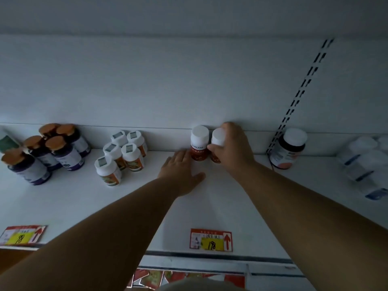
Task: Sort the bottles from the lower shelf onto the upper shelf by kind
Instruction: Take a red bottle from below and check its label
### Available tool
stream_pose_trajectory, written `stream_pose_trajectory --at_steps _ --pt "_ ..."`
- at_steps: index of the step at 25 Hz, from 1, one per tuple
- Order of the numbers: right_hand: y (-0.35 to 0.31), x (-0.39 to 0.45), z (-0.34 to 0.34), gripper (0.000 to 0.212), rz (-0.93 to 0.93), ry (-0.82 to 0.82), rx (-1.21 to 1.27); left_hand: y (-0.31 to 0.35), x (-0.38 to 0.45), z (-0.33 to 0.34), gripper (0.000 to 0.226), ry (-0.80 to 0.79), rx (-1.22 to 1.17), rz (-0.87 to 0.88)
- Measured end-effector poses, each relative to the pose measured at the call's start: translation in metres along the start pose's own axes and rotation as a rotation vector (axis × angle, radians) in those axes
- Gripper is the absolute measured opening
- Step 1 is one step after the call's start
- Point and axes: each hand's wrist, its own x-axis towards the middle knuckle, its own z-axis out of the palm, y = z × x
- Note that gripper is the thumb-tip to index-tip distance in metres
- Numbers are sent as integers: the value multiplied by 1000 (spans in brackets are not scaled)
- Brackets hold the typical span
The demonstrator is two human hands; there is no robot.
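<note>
Two white-capped bottles with red labels stand side by side at the back of the upper shelf (210,206). My right hand (233,150) grips the right one (217,138) from the side, fingers curled round it. The left red-label bottle (199,141) stands free beside it. My left hand (180,173) lies flat on the shelf with straight fingers, its fingertips close to the base of the left bottle.
On the shelf stand several dark bottles with orange caps (52,148) at the left, several white-capped orange-label bottles (121,154), a dark bottle with a white cap (289,148) by the slotted upright (302,89), and white bottles (365,160) at the far right. Price tags (211,240) line the front edge.
</note>
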Motion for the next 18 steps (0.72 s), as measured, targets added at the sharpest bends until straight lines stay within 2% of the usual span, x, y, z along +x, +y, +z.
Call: stream_pose_trajectory --at_steps 5,12,15,18 --pt "-3 1 7 65 -10 49 3 -5 8 9 91 45 32 44" --pt "-1 -18 1 76 -22 68 1 -3 -1 0 91 17 -3 17" --pt "-5 -46 -11 72 -33 66 -17 6 -34 -9 87 20 -51 -35" --pt "-7 -83 -29 62 -122 48 -66 21 -83 -11 80 100 -104 -30"
